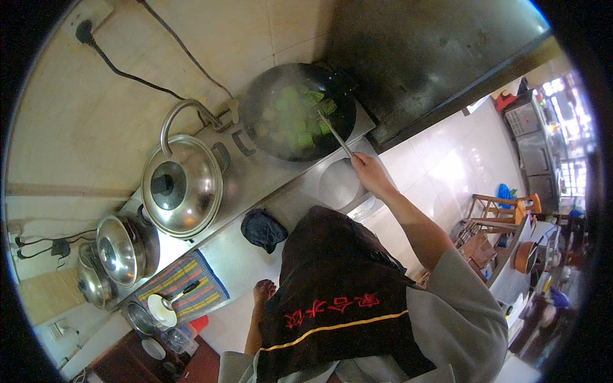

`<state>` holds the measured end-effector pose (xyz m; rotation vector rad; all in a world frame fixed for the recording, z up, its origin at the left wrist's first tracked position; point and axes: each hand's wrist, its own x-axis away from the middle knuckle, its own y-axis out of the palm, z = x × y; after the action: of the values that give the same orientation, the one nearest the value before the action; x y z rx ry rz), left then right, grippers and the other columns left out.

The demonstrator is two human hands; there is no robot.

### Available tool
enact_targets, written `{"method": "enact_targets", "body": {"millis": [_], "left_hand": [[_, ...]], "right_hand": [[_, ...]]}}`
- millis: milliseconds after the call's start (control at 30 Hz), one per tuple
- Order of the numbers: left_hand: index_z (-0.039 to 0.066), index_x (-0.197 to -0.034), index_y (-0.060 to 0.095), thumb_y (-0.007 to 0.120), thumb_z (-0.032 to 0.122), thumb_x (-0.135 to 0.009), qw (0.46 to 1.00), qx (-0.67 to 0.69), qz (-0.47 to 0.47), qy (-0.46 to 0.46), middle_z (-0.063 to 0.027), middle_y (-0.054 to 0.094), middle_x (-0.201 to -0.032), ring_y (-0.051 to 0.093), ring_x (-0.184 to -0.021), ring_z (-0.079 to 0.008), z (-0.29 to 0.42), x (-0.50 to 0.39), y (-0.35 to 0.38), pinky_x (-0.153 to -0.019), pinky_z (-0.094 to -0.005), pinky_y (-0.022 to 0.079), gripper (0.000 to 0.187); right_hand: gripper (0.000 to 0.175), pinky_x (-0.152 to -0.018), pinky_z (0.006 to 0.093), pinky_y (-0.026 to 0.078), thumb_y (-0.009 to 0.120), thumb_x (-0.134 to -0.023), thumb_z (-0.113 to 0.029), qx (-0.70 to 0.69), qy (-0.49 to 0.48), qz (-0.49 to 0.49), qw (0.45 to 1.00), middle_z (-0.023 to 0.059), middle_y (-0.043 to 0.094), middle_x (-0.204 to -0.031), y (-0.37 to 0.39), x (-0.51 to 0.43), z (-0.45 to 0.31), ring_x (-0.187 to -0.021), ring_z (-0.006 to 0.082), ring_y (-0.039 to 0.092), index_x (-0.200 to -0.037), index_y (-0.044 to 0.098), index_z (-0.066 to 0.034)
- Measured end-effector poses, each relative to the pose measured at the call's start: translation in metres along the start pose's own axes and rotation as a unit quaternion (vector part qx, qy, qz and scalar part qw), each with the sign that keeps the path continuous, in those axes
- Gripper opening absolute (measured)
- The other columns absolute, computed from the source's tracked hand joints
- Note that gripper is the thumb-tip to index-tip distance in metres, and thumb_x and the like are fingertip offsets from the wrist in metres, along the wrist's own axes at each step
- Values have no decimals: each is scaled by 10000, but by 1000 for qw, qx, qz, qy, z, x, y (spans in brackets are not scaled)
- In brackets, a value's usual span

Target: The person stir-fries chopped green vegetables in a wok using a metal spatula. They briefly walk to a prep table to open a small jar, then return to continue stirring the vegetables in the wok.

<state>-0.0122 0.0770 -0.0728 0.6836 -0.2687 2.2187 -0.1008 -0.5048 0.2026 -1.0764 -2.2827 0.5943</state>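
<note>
My right hand (365,168) is closed around the metal handle of a long cooking utensil (339,136), whose far end lies among green vegetable pieces (294,117) in a black wok (344,129). Steam blurs the food and the tool's head. Beside my dark apron (335,287), low on the left, my left hand (265,289) hangs with its fingers curled; nothing can be seen in it. Near the counter's edge lies a dark bunched cloth (263,230), between my left hand and the wok.
Left of the wok stands a large lidded steel pot (201,177) under a curved faucet (165,127). Smaller lidded pots (115,249) stand beyond it. A ladle (163,310) rests on a striped mat (206,282). A dark metal panel (431,62) borders the wok's right side.
</note>
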Motion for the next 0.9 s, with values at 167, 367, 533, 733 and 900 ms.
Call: {"method": "enact_targets", "body": {"millis": [167, 367, 533, 733, 900], "left_hand": [[-23, -1048, 603, 643, 182, -883, 995, -21, 42, -83, -123, 669, -834, 649, -659, -211, 41, 13, 5, -583, -331, 548, 266], [-29, -1023, 598, 624, 125, -858, 979, 92, 61, -174, -111, 647, -796, 616, -614, -181, 69, 12, 3, -511, -290, 499, 227], [-48, -998, 589, 615, 137, -867, 998, 29, 13, -53, -101, 620, -760, 615, -619, -188, 27, 7, -8, -479, -282, 461, 227], [-58, -1003, 593, 612, 155, -884, 998, -52, -35, 26, -110, 634, -781, 641, -658, -223, 20, 4, -12, -576, -319, 525, 244], [-59, -976, 594, 606, 123, -871, 998, -66, -8, -1, -113, 634, -784, 651, -680, -228, 34, 3, -6, -586, -320, 530, 211]], "right_hand": [[228, -336, 244, 233, 471, -994, -287, -274, 167, -39, 946, -42, 398, -596, 24, -13, -16, -397, 60, 323, -1113, 546, -108], [336, -368, 312, 307, 458, -993, -336, -246, 175, -30, 953, 16, 473, -619, 44, -14, -20, -416, 118, 394, -1193, 542, -79], [407, -388, 362, 364, 440, -999, -363, -210, 170, -46, 962, 59, 521, -651, 58, -15, -13, -422, 159, 439, -1259, 542, -67], [225, -352, 267, 212, 476, -1005, -308, -349, 181, -57, 918, -35, 378, -574, 56, -6, -27, -399, 69, 307, -1051, 519, -93], [369, -448, 367, 382, 456, -995, -312, -200, 89, -99, 971, 59, 544, -656, 48, -6, -30, -462, 189, 490, -1204, 576, -33]]}}
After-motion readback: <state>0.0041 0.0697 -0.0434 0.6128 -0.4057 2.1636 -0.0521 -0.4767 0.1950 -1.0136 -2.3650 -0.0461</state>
